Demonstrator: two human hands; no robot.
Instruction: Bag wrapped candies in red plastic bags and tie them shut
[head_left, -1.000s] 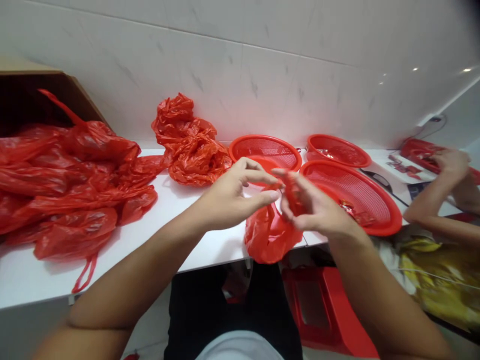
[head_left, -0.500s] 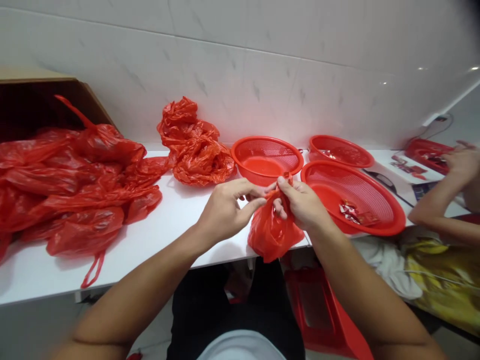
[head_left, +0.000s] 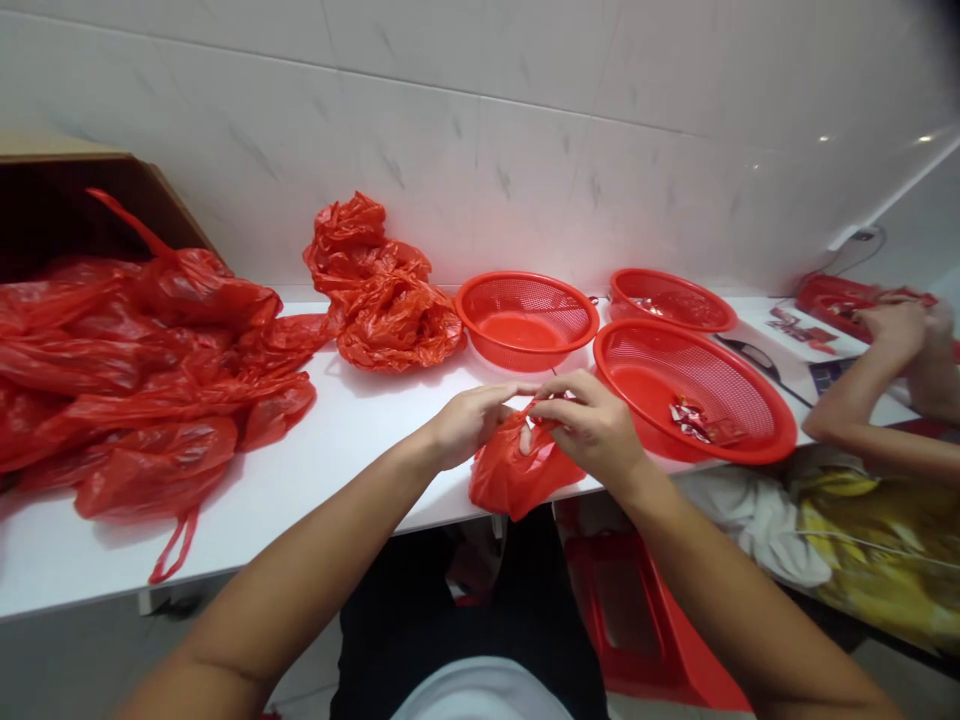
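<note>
A small red plastic bag [head_left: 517, 475] hangs at the table's front edge, its gathered top between my hands. My left hand [head_left: 476, 420] is closed around the neck of the bag from the left. My right hand [head_left: 592, 420] pinches the top of the same bag from the right, fingers bent over it. The fingertips of both hands nearly meet there, and part of a finger shows through a gap in the plastic. What the bag contains is hidden.
Filled red bags [head_left: 150, 380] lie at left before a cardboard box [head_left: 161, 190]. Crumpled red bags [head_left: 390, 310] sit by the wall. Red baskets stand right: one bare [head_left: 517, 325], one with small packets [head_left: 701, 420], one behind [head_left: 675, 300]. A co-worker's arm [head_left: 862, 380] is far right.
Both hands and the bag have shifted slightly left and toward each other. My right hand has turned over the bag's top, and the left has moved its hold onto the neck.
</note>
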